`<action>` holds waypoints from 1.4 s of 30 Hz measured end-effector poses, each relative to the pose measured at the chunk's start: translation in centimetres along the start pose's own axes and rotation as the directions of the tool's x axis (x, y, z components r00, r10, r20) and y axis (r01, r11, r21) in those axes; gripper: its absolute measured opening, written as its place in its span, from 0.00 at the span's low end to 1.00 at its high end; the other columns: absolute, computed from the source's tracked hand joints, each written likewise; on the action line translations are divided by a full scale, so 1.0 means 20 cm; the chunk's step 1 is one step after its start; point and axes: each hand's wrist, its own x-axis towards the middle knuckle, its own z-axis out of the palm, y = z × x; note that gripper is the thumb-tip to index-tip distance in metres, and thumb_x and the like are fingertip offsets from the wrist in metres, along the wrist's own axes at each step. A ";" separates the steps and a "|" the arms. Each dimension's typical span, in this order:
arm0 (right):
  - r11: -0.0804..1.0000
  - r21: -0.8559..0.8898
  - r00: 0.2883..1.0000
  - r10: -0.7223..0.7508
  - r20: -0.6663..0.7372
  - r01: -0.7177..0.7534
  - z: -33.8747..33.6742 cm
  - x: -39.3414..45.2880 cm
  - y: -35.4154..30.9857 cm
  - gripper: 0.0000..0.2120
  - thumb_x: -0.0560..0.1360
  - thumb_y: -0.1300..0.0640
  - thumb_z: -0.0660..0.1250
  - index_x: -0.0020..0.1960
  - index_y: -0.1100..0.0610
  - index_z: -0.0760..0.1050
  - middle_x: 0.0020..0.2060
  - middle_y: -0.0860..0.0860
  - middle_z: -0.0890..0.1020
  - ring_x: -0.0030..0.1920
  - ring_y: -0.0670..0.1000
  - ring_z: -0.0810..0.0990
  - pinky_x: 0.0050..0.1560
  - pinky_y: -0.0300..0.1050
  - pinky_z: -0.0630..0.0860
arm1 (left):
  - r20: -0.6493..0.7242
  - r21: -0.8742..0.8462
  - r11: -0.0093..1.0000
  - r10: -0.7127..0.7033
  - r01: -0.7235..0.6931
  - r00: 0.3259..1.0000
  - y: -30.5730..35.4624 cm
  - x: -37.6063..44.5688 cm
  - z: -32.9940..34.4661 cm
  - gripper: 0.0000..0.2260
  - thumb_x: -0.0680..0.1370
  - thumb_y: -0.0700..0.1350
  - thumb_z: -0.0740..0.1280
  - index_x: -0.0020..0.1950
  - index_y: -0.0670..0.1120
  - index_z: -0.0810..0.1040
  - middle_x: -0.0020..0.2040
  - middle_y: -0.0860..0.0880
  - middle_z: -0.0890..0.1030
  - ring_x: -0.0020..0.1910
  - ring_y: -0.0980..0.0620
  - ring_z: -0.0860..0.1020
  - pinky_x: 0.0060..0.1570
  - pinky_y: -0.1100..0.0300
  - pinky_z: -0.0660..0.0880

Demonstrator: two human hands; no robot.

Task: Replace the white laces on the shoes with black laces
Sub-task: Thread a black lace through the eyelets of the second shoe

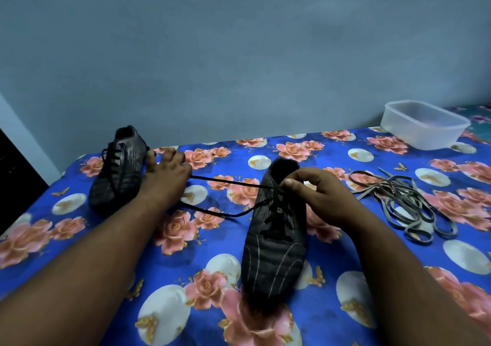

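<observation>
Lacing centre shoe [273, 239] — top eyelets.
Left hand [167, 175] grips black lace [228, 182]; right hand [316, 194] pinches it — I'd keep tension even.

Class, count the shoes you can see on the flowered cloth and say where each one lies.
2. One shoe lies in the middle, near the right hand; the other shoe lies at the far left, beside the left hand. None seems hidden.
</observation>
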 end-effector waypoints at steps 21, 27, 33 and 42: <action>0.980 0.200 0.980 0.049 -0.192 -0.010 -0.03 -0.01 -0.08 0.07 0.79 0.60 0.69 0.48 0.49 0.83 0.43 0.46 0.85 0.46 0.42 0.81 0.48 0.28 0.72 | 0.055 -0.922 0.386 0.089 0.017 0.995 0.46 -0.48 -0.38 0.08 0.80 0.54 0.68 0.48 0.52 0.83 0.42 0.57 0.84 0.43 0.58 0.80 0.48 0.52 0.77; 0.961 -0.226 0.987 -0.162 0.011 0.160 0.00 -0.03 -0.12 0.16 0.68 0.39 0.77 0.53 0.43 0.85 0.43 0.41 0.78 0.49 0.44 0.76 0.53 0.49 0.72 | -0.028 -0.979 0.201 -0.023 -0.023 0.999 0.35 -0.48 -0.52 0.08 0.78 0.51 0.73 0.40 0.51 0.83 0.29 0.57 0.77 0.30 0.59 0.71 0.34 0.57 0.69; 0.866 -0.449 0.961 -0.270 -0.053 0.219 0.08 -0.03 -0.16 0.11 0.72 0.38 0.69 0.47 0.42 0.85 0.40 0.40 0.74 0.50 0.48 0.75 0.50 0.46 0.56 | -0.161 -0.985 0.051 0.089 -0.166 0.983 0.38 -0.51 -0.71 0.09 0.78 0.50 0.73 0.39 0.48 0.84 0.33 0.40 0.75 0.31 0.55 0.69 0.31 0.59 0.66; 0.925 -0.308 0.940 -0.286 -0.186 0.220 0.05 -0.01 -0.13 0.03 0.72 0.50 0.77 0.45 0.47 0.85 0.41 0.40 0.81 0.46 0.45 0.75 0.49 0.54 0.69 | -0.238 -0.971 -0.052 0.138 -0.233 0.961 0.48 -0.32 -0.52 0.08 0.80 0.49 0.65 0.53 0.55 0.84 0.49 0.53 0.84 0.48 0.53 0.80 0.51 0.52 0.77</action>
